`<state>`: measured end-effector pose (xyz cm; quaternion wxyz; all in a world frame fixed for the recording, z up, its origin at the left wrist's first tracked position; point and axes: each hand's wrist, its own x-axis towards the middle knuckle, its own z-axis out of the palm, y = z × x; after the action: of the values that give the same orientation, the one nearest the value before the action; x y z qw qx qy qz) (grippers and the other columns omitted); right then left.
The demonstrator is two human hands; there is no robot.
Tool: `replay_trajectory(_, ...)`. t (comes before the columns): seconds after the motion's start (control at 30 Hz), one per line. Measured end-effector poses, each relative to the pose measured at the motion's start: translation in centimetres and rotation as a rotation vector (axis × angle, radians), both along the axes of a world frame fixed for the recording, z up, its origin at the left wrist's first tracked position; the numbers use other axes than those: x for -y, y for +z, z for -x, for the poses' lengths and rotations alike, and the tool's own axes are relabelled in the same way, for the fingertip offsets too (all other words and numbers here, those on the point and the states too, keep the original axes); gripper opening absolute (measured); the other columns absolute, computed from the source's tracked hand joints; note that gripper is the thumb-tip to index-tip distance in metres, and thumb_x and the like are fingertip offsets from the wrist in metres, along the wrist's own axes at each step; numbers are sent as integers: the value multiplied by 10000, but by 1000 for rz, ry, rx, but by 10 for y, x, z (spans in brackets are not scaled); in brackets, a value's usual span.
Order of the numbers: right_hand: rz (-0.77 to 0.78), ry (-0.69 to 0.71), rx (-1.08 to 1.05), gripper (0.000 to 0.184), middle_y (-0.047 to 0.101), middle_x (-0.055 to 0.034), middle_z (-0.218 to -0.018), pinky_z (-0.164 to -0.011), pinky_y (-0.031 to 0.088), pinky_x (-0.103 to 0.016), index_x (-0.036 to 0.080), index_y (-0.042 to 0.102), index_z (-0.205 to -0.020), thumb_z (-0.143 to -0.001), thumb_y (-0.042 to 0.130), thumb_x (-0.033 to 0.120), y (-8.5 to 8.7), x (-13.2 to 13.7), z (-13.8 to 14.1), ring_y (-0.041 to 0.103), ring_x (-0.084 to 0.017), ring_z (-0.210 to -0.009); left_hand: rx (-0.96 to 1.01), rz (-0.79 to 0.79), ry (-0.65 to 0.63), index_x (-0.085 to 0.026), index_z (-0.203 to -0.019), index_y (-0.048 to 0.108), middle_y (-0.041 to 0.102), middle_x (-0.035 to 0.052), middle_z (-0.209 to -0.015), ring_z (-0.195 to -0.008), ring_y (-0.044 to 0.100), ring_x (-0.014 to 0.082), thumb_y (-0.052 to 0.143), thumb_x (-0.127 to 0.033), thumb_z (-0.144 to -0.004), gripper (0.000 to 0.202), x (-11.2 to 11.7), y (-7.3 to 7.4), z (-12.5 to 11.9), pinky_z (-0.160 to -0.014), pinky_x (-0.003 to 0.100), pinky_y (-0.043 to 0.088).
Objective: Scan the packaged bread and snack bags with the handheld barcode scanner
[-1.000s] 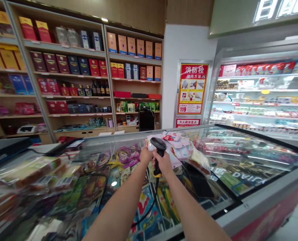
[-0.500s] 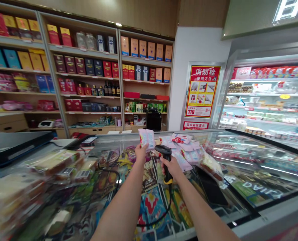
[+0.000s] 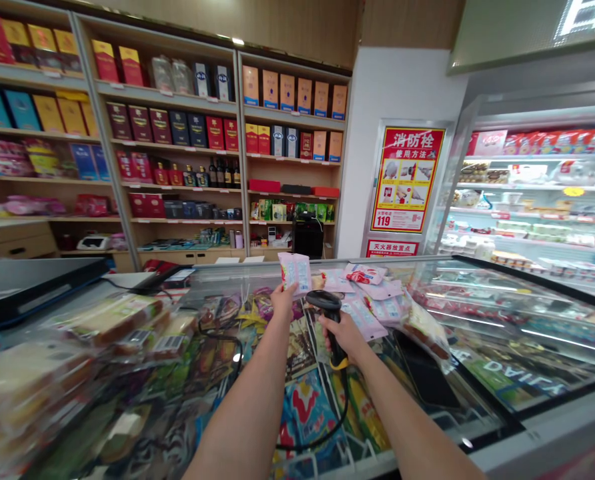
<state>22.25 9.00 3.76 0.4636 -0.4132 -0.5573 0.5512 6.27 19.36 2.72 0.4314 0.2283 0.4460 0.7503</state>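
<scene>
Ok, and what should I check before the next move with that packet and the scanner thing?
1. The left hand has a good grip on the pink packet: ok, it is pinched upright in the fingers.
2. The right hand is wrapped around the handheld barcode scanner: ok.
3. The scanner's black cable hangs loose: ok, no snag shows.
4. The packet's barcode faces the scanner: cannot tell, no barcode shows.
5. The other pink packets stay out of the way on the freezer's glass lid: ok, they lie beyond the right hand.
</scene>
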Motion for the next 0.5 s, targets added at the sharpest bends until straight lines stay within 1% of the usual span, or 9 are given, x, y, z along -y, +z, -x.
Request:
replay_trajectory(0.13, 9, -5, -5, 295, 535, 61, -484, -347, 421, -246, 205, 531, -757, -663, 725, 405, 1, 1, 1, 490, -119, -357, 30, -9, -10, -123, -917, 695, 684, 30, -667, -528, 626, 149, 777, -141, -552, 374, 1, 1, 0, -535, 280, 515)
replay_trajectory(0.3, 16, -3, -25, 295, 531, 61, -486, -344, 405, -238, 203, 533, -746, -665, 720, 416, 1, 4, 2, 474, -110, -353, 31, -15, 4, -115, -886, 696, 684, 30, -667, -547, 635, 151, 760, -139, -573, 321, 3, 0, -5, -545, 281, 523)
replay_trajectory(0.4, 21, -5, -32, 296, 532, 56, -484, -347, 409, -243, 198, 537, -728, -662, 718, 424, -1, 4, 1, 472, -111, -356, 15, 13, -33, -104, -863, 695, 673, 32, -624, -555, 645, 166, 759, -150, -584, 289, 7, -2, -8, -531, 282, 526)
replay_trajectory(0.5, 42, 8, -43, 322, 524, 49, -467, -348, 405, -243, 197, 524, -668, -657, 721, 451, -1, 5, 2, 472, -111, -351, -18, 41, -49, -107, -856, 698, 668, 33, -607, -544, 642, 170, 767, -156, -586, 282, 16, 0, -1, -514, 284, 529)
